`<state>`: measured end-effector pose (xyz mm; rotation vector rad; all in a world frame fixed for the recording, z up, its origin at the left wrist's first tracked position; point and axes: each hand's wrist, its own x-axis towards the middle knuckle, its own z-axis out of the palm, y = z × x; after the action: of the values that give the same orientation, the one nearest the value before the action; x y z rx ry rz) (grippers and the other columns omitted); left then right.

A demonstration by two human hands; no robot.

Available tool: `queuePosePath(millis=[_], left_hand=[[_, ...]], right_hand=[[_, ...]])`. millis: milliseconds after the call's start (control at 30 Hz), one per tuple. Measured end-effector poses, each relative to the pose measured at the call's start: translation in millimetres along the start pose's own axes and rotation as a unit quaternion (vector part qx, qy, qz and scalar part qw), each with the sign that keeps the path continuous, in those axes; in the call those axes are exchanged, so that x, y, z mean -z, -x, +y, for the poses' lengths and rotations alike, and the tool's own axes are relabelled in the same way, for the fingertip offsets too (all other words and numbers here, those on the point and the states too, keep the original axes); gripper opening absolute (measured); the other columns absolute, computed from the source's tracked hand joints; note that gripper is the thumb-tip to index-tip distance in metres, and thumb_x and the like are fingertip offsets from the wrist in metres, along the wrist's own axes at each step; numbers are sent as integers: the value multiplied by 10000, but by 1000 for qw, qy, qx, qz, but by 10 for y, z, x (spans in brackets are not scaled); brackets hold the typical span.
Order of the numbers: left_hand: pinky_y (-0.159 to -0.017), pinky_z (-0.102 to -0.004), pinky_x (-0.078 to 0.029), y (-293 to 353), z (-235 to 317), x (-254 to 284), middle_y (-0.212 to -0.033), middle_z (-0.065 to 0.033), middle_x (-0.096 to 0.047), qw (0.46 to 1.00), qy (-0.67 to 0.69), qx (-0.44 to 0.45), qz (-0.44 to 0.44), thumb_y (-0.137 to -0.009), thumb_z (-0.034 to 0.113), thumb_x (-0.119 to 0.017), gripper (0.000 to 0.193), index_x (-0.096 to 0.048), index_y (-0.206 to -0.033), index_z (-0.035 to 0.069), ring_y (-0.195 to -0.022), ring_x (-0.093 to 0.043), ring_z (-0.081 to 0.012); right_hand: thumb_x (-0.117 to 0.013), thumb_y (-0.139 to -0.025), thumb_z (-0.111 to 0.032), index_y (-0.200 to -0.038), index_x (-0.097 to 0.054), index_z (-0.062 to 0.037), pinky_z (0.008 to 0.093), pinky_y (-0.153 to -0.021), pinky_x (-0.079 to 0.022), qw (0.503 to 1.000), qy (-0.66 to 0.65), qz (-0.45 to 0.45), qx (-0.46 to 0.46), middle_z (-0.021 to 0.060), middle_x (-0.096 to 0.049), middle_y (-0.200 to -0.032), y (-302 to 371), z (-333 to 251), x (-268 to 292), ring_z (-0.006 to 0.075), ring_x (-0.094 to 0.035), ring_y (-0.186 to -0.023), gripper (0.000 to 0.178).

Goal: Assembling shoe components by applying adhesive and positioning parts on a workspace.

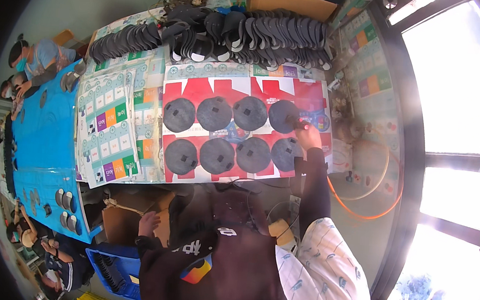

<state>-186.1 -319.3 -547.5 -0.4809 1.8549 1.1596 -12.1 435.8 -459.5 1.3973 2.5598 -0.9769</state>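
Two rows of round dark grey felt-like discs (pixel 214 113) lie on a red-and-white printed sheet (pixel 195 176). Most carry a small black square patch (pixel 226 166). At the right end of the far row, my right hand (pixel 308 136) reaches to the edge of a disc (pixel 280 114). Its fingers are pinched together over a small dark piece there, too small to make out. My left hand (pixel 149 223) hangs in front of the table edge, near a cardboard box, its fingers loosely apart and holding nothing.
Behind the sheet are rows of stacked dark curved pieces (pixel 284 34) and a cardboard box (pixel 290 1). Printed sheets (pixel 108 121) lie at left. An orange hose (pixel 360 216) loops at right. People sit around a blue table (pixel 47 133); a blue crate (pixel 115 270) stands below.
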Motion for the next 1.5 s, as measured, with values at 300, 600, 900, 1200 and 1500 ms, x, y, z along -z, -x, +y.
queuePosePath(millis=[300,600,900,1200,1500], left_hand=[[-797,-344,-537,110,213,-165,-1086,-100,-740,999,-38,-14,7,-1026,266,-580,327,-645,-1297,96,-931,-718,-218],[-759,-326,-535,24,178,-320,-1067,-90,-736,999,-34,-4,-6,-1022,248,-573,320,-636,-1296,97,-913,-721,-211],[-757,-319,-536,-47,110,-356,-1069,-87,-731,999,-39,-2,-10,-1024,254,-564,316,-637,-1283,89,-918,-724,-212],[-764,-315,-542,30,297,-388,-1040,-76,-724,999,-53,-3,-14,-1005,292,-610,346,-638,-1277,80,-901,-717,-195],[-704,-317,-554,-64,153,-39,-1006,-72,-684,960,215,-58,-169,-1008,226,-624,344,-588,-1318,80,-826,-664,-184]], right_hand=[[-632,-851,-260,-1109,-719,-56,540,-873,-519,992,-97,73,-26,302,-691,-1004,0,-13,89,482,-653,-1031,341],[-596,-889,-326,-1028,-726,-10,566,-885,-512,986,-108,-10,-124,318,-692,-1003,290,69,242,502,-648,-1036,369],[-612,-840,-282,-966,-725,-21,481,-795,-548,991,-102,90,-17,246,-722,-865,298,321,150,434,-715,-876,311],[-643,-851,-305,-1040,-711,-11,567,-892,-508,990,-2,108,-91,296,-698,-1013,160,835,153,512,-636,-1031,357],[-605,-995,-341,-1532,-392,0,485,-1032,-489,994,99,7,-46,270,-537,-1461,335,1839,-66,376,-608,-1258,671]])
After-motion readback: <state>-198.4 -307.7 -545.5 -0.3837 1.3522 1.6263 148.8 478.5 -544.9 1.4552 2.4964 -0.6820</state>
